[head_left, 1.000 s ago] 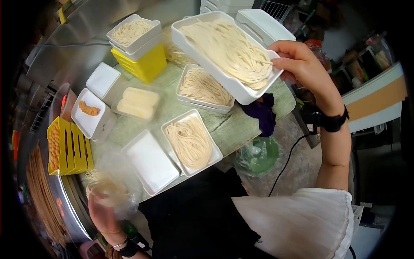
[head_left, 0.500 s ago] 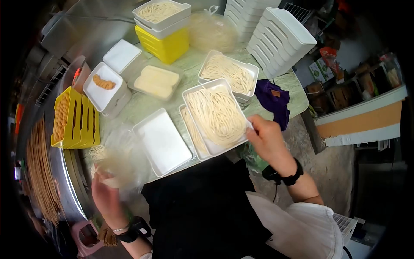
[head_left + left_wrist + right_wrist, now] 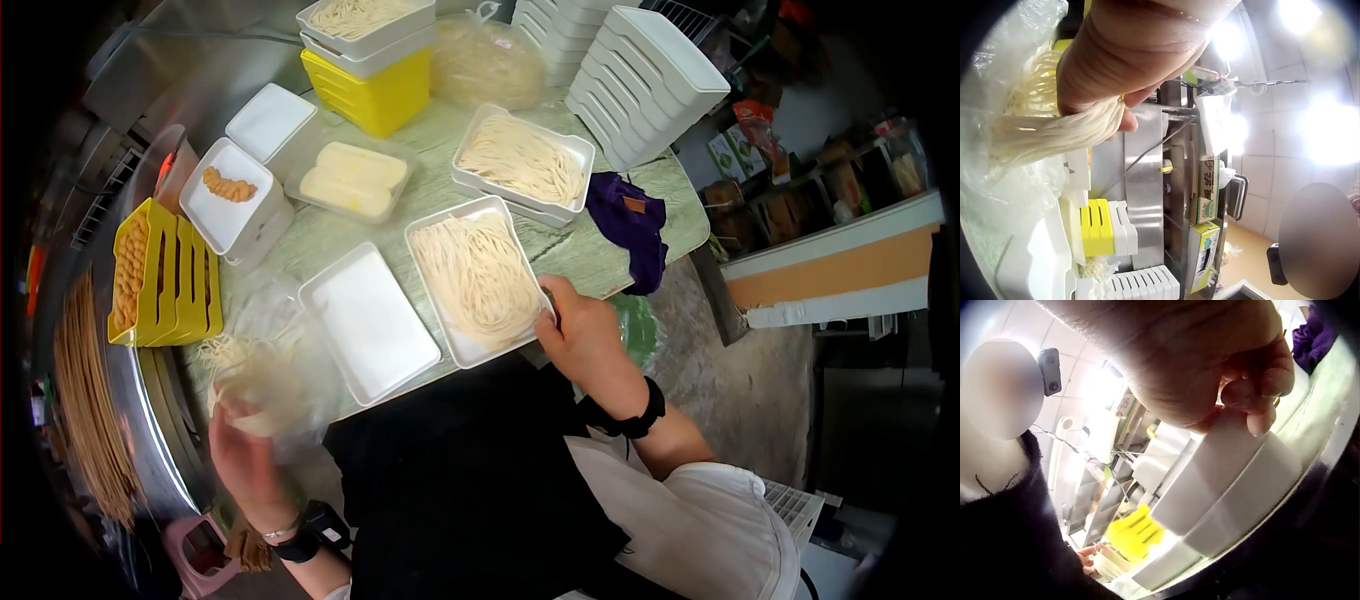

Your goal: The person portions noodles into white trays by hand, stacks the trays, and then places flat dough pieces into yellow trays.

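My right hand (image 3: 592,335) grips the near right corner of a white tray of noodles (image 3: 475,270). In the right wrist view this upper tray (image 3: 1210,469) sits over a second white tray (image 3: 1244,494), their walls close together. At the table's left side my left hand (image 3: 243,455) holds a bundle of noodles (image 3: 1054,134), with fingers and thumb curled round it. The strands hang by a clear plastic bag (image 3: 1029,194), which holds more noodles. Between the two hands lies a bare white tray (image 3: 368,325), next to the noodle tray.
Farther back stand another noodle tray (image 3: 520,160), a tall white tray stack (image 3: 650,90) and a yellow crate (image 3: 370,90). A purple cloth (image 3: 630,225) hangs over the table's right edge. Leftward are a clear tub of pale rolls (image 3: 350,180) and a yellow basket (image 3: 180,280).
My right hand has brought the noodle tray from the back right down onto the near tray of noodles, lining it up over that one. My left hand keeps its hold on the noodles.
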The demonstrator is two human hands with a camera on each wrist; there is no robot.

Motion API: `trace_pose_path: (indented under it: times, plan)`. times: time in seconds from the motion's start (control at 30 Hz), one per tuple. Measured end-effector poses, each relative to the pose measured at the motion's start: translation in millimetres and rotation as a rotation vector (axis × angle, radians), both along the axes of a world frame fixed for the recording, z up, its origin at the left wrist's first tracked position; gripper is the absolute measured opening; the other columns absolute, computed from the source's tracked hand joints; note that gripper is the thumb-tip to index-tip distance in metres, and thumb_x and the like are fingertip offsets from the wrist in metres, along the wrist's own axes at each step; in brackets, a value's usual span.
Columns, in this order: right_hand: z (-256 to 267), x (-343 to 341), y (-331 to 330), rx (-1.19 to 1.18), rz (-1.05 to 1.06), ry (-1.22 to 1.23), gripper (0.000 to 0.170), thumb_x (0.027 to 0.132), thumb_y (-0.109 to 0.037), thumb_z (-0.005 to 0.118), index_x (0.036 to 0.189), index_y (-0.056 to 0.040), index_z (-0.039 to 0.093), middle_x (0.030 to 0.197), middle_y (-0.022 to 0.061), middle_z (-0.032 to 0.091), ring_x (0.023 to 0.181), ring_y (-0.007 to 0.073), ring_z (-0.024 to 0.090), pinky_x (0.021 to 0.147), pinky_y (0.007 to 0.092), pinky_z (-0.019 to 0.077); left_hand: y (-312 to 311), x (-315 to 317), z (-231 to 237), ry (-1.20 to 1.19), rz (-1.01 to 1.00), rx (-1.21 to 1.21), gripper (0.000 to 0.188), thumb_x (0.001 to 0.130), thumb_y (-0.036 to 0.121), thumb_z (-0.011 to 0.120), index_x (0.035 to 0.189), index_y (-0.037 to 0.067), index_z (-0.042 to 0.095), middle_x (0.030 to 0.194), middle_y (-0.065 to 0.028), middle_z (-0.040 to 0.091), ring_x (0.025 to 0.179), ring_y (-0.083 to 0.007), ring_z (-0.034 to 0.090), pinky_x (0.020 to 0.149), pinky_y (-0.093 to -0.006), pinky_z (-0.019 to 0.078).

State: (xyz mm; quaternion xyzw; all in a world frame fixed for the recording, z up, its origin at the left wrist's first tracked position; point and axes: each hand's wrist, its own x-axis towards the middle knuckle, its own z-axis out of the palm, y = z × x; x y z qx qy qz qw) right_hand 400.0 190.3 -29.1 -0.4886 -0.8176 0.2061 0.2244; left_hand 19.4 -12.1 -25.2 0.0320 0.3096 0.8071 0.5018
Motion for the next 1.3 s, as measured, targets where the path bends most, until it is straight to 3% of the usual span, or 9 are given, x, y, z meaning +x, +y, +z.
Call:
trace_pose_path:
  times: [0.23,0.37,0.47,0.57,0.67,0.93,1.0,1.13,1.3]
  plan:
    - [24.8,23.1,32.9,0.108,-0.043,0.138,0.023,0.087,-0.013,0.066,0.108,-0.0025,0.063,0.072,0.0157,0.063,0.064,0.0352,0.063,0.057,0.0432,0.0481,3.0,4.2,6.1,0.043,0.000,-0.082,0.035,0.100,0.013,0.050,0.134,0.005,0.050,0.095,-0.0016,0.057,0.090,-0.0155,0.053,0.097,-0.0340,0.0422]
    - [41.6,45.8,120.5,0.317,-0.022,0.218,0.011,0.089,-0.008,0.062,0.094,0.0008,0.065,0.087,0.0159,0.064,0.082,0.0355,0.063,0.070,0.0421,0.0495,-0.7,-4.8,1.0,0.010,-0.052,-0.012,0.035,0.103,0.009,0.045,0.137,0.001,0.047,0.111,-0.0081,0.062,0.103,-0.0193,0.060,0.097,-0.0372,0.0491]
    - [21.9,39.7,182.5,0.504,0.024,0.136,0.013,0.088,-0.011,0.062,0.089,0.0005,0.066,0.088,0.0167,0.065,0.085,0.0375,0.063,0.075,0.0431,0.0505,3.2,-5.2,-3.4,-0.002,-0.066,0.020,0.036,0.103,0.009,0.045,0.137,0.001,0.047,0.111,-0.0080,0.061,0.105,-0.0191,0.060,0.097,-0.0376,0.0500]
    - [-9.1,36.1,225.2,0.369,0.055,-0.114,0.015,0.085,-0.013,0.061,0.089,0.0001,0.068,0.086,0.0182,0.067,0.082,0.0398,0.064,0.074,0.0458,0.0518,8.8,0.7,1.5,0.027,-0.074,0.011,0.035,0.103,0.010,0.045,0.136,0.001,0.048,0.111,-0.0079,0.061,0.104,-0.0190,0.060,0.095,-0.0375,0.0508]
    - [-11.9,38.6,225.9,0.202,-0.011,-0.362,0.013,0.081,-0.012,0.062,0.086,0.0000,0.064,0.083,0.0206,0.065,0.080,0.0415,0.063,0.072,0.0508,0.0492,15.9,10.7,12.9,0.024,-0.033,-0.041,0.033,0.103,0.010,0.045,0.134,0.001,0.049,0.110,-0.0076,0.061,0.102,-0.0186,0.060,0.094,-0.0373,0.0511]
    - [6.4,55.4,123.2,0.151,-0.125,-0.229,0.013,0.081,-0.011,0.063,0.090,-0.0013,0.062,0.073,0.0179,0.063,0.070,0.0369,0.064,0.062,0.0454,0.0493,25.1,10.3,17.0,0.045,-0.002,-0.163,0.030,0.104,0.011,0.044,0.132,0.001,0.050,0.106,-0.0064,0.060,0.096,-0.0168,0.059,0.093,-0.0354,0.0499]
    - [9.8,62.0,118.5,0.267,-0.092,-0.099,0.013,0.082,-0.013,0.065,0.085,-0.0020,0.060,0.076,0.0155,0.063,0.070,0.0347,0.064,0.063,0.0434,0.0503,28.1,11.0,20.5,0.051,0.044,-0.221,0.031,0.104,0.011,0.045,0.132,0.001,0.049,0.106,-0.0064,0.060,0.094,-0.0167,0.058,0.093,-0.0349,0.0495]
    - [38.3,63.6,135.2,-0.024,0.181,0.181,0.006,0.082,-0.012,0.069,0.086,-0.0077,0.071,0.081,0.0077,0.063,0.077,0.0295,0.063,0.067,0.0374,0.0499,29.2,12.4,23.1,0.078,0.036,-0.212,0.032,0.104,0.010,0.045,0.134,0.000,0.048,0.107,-0.0064,0.060,0.094,-0.0166,0.058,0.093,-0.0344,0.0494]
    - [32.6,45.7,154.9,-0.016,0.571,0.064,0.012,0.079,-0.011,0.072,0.090,-0.0051,0.071,0.093,0.0084,0.063,0.089,0.0279,0.062,0.076,0.0373,0.0489,32.4,22.1,27.3,0.074,0.018,-0.226,0.033,0.104,0.010,0.044,0.134,0.000,0.048,0.107,-0.0064,0.060,0.095,-0.0168,0.058,0.094,-0.0353,0.0483]
